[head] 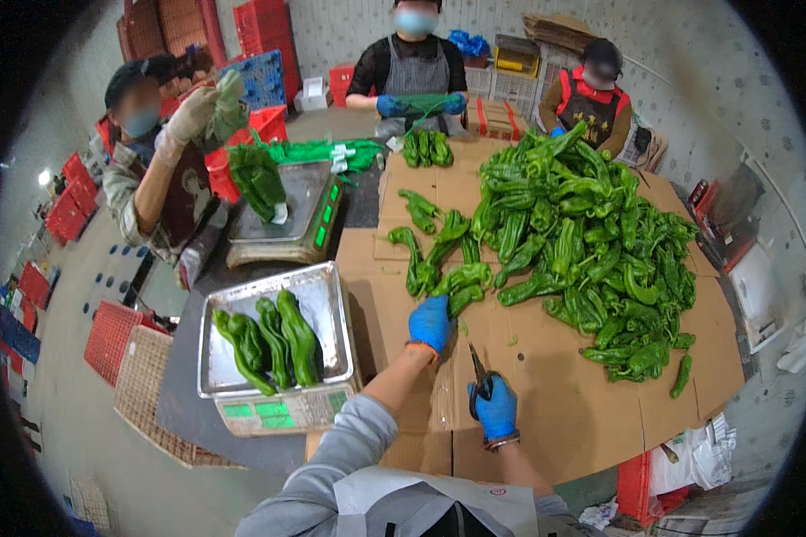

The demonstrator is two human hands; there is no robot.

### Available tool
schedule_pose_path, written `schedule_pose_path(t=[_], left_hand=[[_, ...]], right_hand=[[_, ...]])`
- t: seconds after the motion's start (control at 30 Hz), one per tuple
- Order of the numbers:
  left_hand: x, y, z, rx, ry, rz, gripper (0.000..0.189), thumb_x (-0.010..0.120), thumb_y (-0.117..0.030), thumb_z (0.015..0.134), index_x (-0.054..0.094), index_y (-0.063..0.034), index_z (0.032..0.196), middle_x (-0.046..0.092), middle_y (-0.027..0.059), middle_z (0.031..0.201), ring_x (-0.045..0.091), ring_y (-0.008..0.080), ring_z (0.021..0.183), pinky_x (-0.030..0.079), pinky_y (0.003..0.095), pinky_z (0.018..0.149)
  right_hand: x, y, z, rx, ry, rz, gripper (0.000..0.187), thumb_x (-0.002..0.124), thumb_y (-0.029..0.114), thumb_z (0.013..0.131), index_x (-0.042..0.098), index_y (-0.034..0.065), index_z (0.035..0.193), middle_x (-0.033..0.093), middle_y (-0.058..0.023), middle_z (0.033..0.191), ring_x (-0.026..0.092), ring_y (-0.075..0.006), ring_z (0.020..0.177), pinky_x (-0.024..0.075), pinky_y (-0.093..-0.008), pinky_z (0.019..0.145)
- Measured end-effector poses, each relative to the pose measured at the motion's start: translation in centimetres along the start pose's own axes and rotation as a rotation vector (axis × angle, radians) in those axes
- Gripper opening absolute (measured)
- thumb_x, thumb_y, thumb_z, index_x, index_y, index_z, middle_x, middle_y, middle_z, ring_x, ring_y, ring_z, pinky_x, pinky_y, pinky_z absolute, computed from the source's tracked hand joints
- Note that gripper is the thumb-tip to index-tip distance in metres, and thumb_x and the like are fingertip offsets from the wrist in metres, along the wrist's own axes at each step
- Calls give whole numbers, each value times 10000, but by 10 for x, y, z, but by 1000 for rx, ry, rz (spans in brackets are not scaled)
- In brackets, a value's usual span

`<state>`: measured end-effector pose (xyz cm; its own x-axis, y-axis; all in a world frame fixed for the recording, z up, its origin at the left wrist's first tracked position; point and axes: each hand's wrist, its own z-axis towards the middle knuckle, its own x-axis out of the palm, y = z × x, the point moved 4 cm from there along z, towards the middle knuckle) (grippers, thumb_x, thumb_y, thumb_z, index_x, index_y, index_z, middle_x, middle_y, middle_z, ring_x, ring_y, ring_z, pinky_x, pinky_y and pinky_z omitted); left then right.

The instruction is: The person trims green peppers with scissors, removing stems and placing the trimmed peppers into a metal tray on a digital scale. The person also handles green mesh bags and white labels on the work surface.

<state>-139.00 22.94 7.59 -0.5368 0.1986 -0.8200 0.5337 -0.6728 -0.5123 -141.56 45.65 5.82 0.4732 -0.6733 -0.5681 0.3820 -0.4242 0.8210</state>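
Note:
My left hand point(432, 323), in a blue glove, touches a green pepper point(465, 300) at the near edge of a loose group of peppers; whether the fingers grip it is hard to tell. In my right hand point(496, 406), also blue-gloved, is a pair of scissors point(481, 381) with dark handles, blades pointing away from me. A large heap of long green peppers point(577, 228) lies on the cardboard point(537, 403) to the right. To the left, several peppers point(299, 339) rest in a metal tray point(341, 322) on a digital scale point(279, 411).
Another scale point(269, 250) at the back left bears a bundle of peppers point(256, 181) in green netting. Green net bags point(309, 153) lie behind it. Three people stand or sit around the table's far side. Red crates point(111, 339) stand on the floor at left.

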Motion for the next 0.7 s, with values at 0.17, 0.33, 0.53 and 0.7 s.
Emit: schedule_pose_path(t=[0.17, 0.33, 0.53, 0.7], left_hand=[[-18, -1, -20, -326, 121, -431, 383, 581, -281, 867, 584, -59, 1180, 665, 185, 955, 650, 329, 821, 516, 418, 724], [-57, -15, -73, -573, 162, -1354, 340, 478, -347, 966, 611, -86, 1139, 651, 53, 829, 511, 84, 610, 383, 227, 540], [-111, -31, -110, -503, 156, -1600, 325, 495, -323, 956, 596, -63, 1122, 647, 55, 902, 582, 116, 697, 424, 230, 570], [-133, -41, -127, -482, 142, -1570, 365, 480, -358, 961, 626, -59, 1114, 649, 64, 791, 523, 91, 612, 375, 218, 530]], right_hand=[[-2, -3, -3, -39, -9, 86, 370, 754, 252, 794, 581, 4, 1006, 675, -143, 805, 655, -238, 716, 511, -355, 665], [-1, -10, 1, -42, -34, 139, 287, 736, 200, 805, 597, 22, 982, 661, -72, 799, 620, -168, 703, 505, -316, 666], [-6, 3, 12, 136, 139, 618, 257, 644, 111, 871, 560, 29, 1100, 569, 3, 786, 553, -100, 675, 485, -239, 622], [-33, 51, 26, -83, 158, 580, 352, 729, 111, 822, 550, 6, 1107, 540, 1, 816, 530, -92, 729, 494, -264, 671]])
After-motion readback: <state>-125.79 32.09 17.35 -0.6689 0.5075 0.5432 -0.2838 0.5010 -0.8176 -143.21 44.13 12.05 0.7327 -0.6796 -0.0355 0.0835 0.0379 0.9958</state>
